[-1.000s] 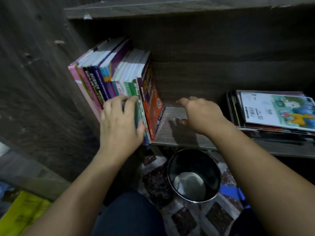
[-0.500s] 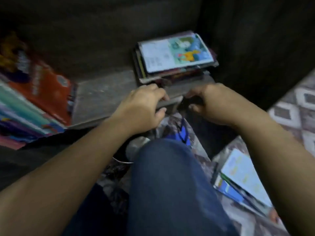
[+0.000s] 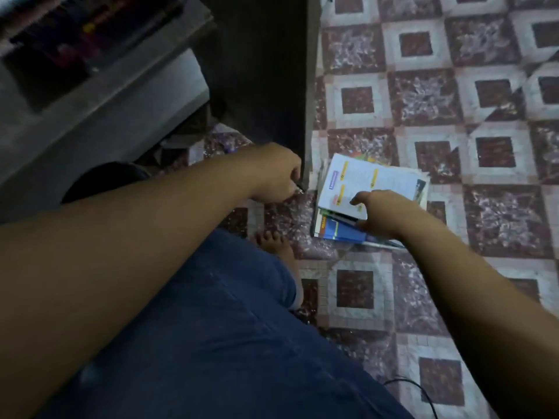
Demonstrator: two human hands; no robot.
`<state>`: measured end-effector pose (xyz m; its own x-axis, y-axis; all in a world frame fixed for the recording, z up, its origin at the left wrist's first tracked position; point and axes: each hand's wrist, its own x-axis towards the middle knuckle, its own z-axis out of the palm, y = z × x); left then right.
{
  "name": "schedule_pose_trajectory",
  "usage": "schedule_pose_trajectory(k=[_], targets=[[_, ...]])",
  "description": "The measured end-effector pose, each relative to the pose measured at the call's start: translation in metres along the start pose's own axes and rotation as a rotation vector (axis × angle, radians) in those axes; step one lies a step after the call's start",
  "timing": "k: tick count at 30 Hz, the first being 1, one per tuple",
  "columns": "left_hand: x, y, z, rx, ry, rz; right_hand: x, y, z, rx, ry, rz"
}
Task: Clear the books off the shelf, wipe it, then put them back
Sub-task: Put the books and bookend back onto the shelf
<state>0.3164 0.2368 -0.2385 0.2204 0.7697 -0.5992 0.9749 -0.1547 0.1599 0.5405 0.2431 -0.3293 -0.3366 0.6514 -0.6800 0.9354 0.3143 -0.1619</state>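
From where I stand, the job looks only partly done. A loose stack of thin paperback books, white-covered on top with blue and green ones beneath, lies on the maroon-and-white patterned tile floor, just beside the dark upright side panel of the grey wooden shelf. The right hand rests on that stack with fingers spread and relaxed, gripping nothing yet. The left hand is curled near the foot of the panel; something small glints at its fingertips, but I cannot tell whether it holds anything. A dark, blurred row of books sits on the shelf, with bare board beside it. No cloth shows, so whether wiping is done I cannot judge.
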Motion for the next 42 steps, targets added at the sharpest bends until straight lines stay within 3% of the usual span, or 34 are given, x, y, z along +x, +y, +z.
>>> schedule_pose_trajectory(k=[3, 9, 24, 28, 35, 40, 42], targets=[[0.026, 0.014, 0.008, 0.068, -0.056, -0.014, 0.032, 0.015, 0.034, -0.048, -0.026, 0.062], [0.045, 0.015, 0.040, 0.178, -0.064, 0.052, 0.084, 0.038, 0.074, -0.150, 0.130, 0.084], [0.065, 0.014, 0.045, 0.111, -0.043, 0.042, 0.095, 0.040, 0.101, -0.381, 0.187, 0.073], [0.063, 0.012, 0.046, 0.116, -0.004, 0.038, 0.086, 0.035, 0.069, -0.306, 0.176, 0.083], [0.068, 0.030, 0.035, 0.119, 0.252, 0.124, 0.026, 0.006, -0.018, -0.222, 0.169, 0.044], [0.074, 0.050, 0.047, 0.277, 0.122, 0.083, 0.036, 0.017, 0.003, -0.140, 0.124, 0.035], [0.077, 0.055, 0.041, 0.434, 0.180, 0.143, 0.045, 0.032, 0.015, -0.035, 0.158, 0.046]])
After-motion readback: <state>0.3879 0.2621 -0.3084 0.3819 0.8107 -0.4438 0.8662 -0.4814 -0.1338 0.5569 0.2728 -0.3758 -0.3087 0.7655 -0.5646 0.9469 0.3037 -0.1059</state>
